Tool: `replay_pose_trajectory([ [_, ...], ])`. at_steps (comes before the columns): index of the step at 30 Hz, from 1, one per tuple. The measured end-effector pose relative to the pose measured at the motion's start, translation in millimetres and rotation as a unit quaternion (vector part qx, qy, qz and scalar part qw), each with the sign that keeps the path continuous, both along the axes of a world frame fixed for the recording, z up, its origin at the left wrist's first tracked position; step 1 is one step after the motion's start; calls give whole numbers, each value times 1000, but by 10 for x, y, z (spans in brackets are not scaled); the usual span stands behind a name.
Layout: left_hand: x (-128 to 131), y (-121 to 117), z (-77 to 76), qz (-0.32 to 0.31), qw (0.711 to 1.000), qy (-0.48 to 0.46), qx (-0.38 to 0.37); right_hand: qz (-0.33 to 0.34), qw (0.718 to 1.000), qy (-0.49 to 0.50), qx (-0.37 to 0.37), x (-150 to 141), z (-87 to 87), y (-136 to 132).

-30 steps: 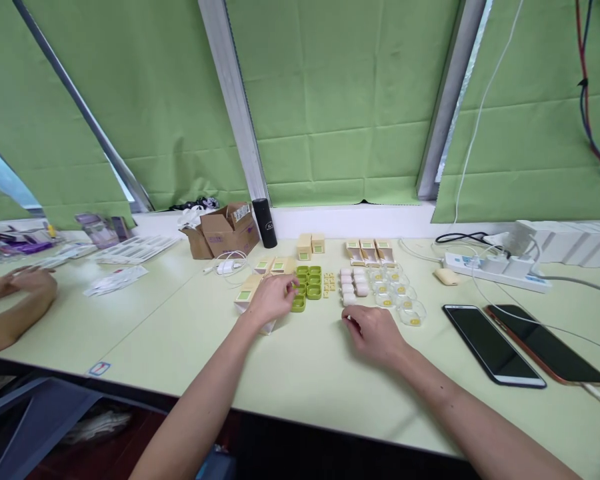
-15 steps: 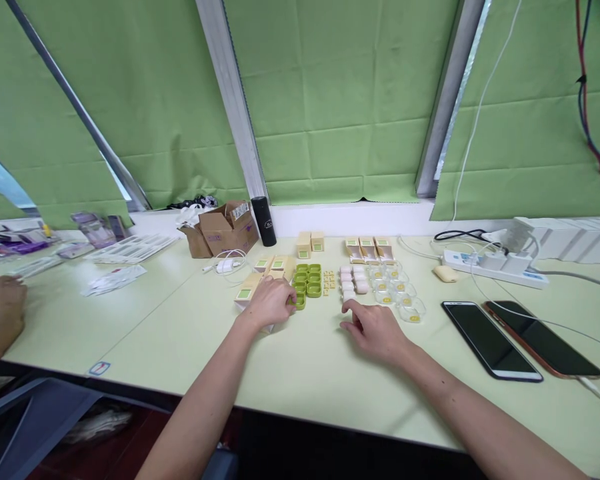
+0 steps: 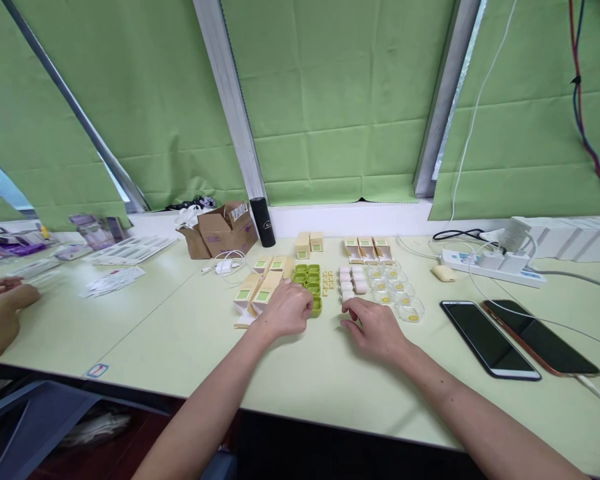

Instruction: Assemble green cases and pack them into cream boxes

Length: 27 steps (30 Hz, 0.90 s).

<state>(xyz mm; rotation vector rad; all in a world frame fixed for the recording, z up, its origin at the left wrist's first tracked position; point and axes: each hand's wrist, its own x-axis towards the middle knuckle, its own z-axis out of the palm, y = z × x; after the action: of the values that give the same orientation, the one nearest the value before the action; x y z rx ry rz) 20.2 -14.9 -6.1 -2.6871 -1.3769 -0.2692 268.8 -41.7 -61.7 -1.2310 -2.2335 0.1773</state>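
My left hand [image 3: 291,309] is closed on the near green square container [image 3: 317,307], its fingertips at the container's left side; part of it is hidden. Behind it stand more green containers [image 3: 313,269] in two columns. My right hand [image 3: 377,328] rests on the table, thumb and forefinger apart, nothing visible between them. Ahead of it are pale pink and white rounded pieces [image 3: 361,285]. Clear plastic cups with yellow centres [image 3: 409,309] lie to their right. Small yellow pieces [image 3: 328,275] sit between the green containers and the pink ones.
Open cardboard boxes with green squares [image 3: 263,295] stand left of my left hand. Similar boxes [image 3: 369,251] line the back. Two phones [image 3: 487,339] and a power strip [image 3: 495,268] lie right. A brown carton [image 3: 225,231] and black bottle [image 3: 263,223] stand behind. Another person's hand [image 3: 10,303] works far left.
My left hand has moved right, and the near green container has shifted right with it. My right hand's thumb and forefinger have parted. The other person's hands have shifted.
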Motion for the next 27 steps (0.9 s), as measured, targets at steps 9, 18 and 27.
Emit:
replay_pose_trajectory([
  [9,434,-111,-89,-106,989,0,99,16,993,36,112,27,1,65],
  [18,453,31,-121,-198,945,-188,181,4,986,125,108,91,-52,162],
  [27,345,34,-273,-205,916,-315,145,39,962,256,91,58,-58,138],
])
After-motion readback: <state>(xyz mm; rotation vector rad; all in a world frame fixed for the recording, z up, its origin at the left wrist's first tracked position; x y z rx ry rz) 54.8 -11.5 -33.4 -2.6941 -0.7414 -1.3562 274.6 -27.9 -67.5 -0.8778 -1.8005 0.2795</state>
